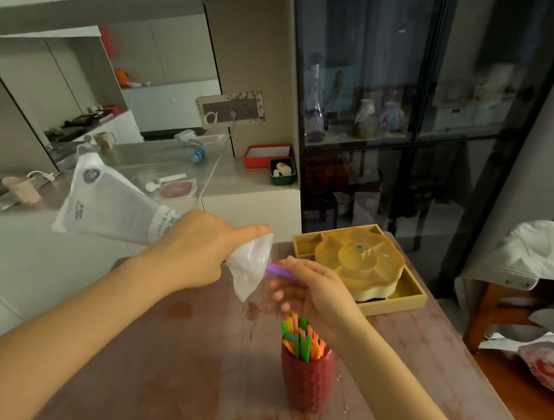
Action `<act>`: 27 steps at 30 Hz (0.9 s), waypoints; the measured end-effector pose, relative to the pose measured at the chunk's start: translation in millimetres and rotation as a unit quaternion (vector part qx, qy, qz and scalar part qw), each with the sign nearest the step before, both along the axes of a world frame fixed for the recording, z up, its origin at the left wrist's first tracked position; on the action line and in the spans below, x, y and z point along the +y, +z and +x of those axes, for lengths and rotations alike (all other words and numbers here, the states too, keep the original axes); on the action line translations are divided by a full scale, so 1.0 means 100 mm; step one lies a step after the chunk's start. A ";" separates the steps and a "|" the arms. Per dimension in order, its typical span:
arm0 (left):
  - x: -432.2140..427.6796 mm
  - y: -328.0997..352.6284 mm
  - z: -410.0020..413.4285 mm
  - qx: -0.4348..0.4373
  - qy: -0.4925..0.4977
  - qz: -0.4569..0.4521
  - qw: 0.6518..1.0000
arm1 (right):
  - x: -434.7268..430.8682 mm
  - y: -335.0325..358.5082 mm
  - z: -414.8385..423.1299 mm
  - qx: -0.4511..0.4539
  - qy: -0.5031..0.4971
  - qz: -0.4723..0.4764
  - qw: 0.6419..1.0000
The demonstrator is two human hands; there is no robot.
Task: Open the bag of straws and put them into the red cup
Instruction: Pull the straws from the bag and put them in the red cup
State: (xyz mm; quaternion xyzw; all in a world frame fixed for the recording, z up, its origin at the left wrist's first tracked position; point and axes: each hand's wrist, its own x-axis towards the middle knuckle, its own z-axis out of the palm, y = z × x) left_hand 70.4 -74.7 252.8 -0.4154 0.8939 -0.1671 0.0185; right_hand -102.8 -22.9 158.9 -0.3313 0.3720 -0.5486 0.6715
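My left hand grips a clear plastic straw bag around its middle and holds it tilted in the air, with the open mouth pointing down to the right. A purple straw sticks out of that mouth, and my right hand pinches its free end. Below my right hand stands the red textured cup on the table, with several coloured straws upright in it. The rest of the bag looks almost empty.
A yellow lidded snack tray sits on the table's far right, close behind my right hand. The brown table ends at the right near a chair draped with grey cloth. A white counter and a glass cabinet stand behind.
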 end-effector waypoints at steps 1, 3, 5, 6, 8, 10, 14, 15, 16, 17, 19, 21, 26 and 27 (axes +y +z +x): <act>0.03 -0.07 0.01 0.023 0.021 0.013 0.999 | 0.03 0.02 -0.05 0.024 -0.018 -0.018 0.999; 0.05 -0.24 0.03 0.084 0.054 0.053 0.994 | 0.05 0.03 -0.13 0.057 -0.042 -0.031 0.997; 0.05 -0.41 0.06 0.152 0.065 0.096 0.982 | 0.06 0.01 -0.16 0.077 -0.059 -0.037 0.995; 0.04 -0.48 0.06 0.185 0.067 0.112 0.974 | 0.07 0.00 -0.16 0.086 -0.067 -0.043 0.993; 0.05 -0.61 0.04 0.244 0.071 0.134 0.958 | 0.10 -0.03 -0.11 0.123 -0.087 -0.058 0.987; 0.07 -0.71 0.01 0.276 0.074 0.146 0.947 | 0.12 -0.09 -0.03 0.198 -0.106 -0.077 0.971; 0.16 -0.87 0.03 0.326 0.059 0.160 0.930 | 0.16 -0.13 0.02 0.316 -0.179 -0.131 0.923; 0.19 -0.90 0.05 0.337 0.055 0.163 0.926 | 0.18 -0.10 -0.02 0.324 -0.200 -0.144 0.913; 0.22 -0.94 0.08 0.343 0.053 0.166 0.923 | 0.20 -0.04 -0.07 0.326 -0.219 -0.157 0.906; 0.24 -0.97 0.10 0.347 0.051 0.166 0.922 | 0.21 0.04 -0.15 0.328 -0.237 -0.168 0.899; 0.25 -1.05 0.18 0.352 0.049 0.165 0.920 | 0.24 0.20 -0.33 0.335 -0.266 -0.196 0.882; 0.23 -1.12 0.26 0.350 0.055 0.156 0.922 | 0.24 0.36 -0.52 0.348 -0.289 -0.227 0.863; 0.19 -1.22 0.36 0.373 0.068 0.156 0.912 | 0.24 0.50 -0.76 0.420 -0.259 -0.272 0.826; 0.21 -1.24 0.37 0.382 0.063 0.158 0.909 | 0.25 0.48 -0.76 0.446 -0.233 -0.280 0.817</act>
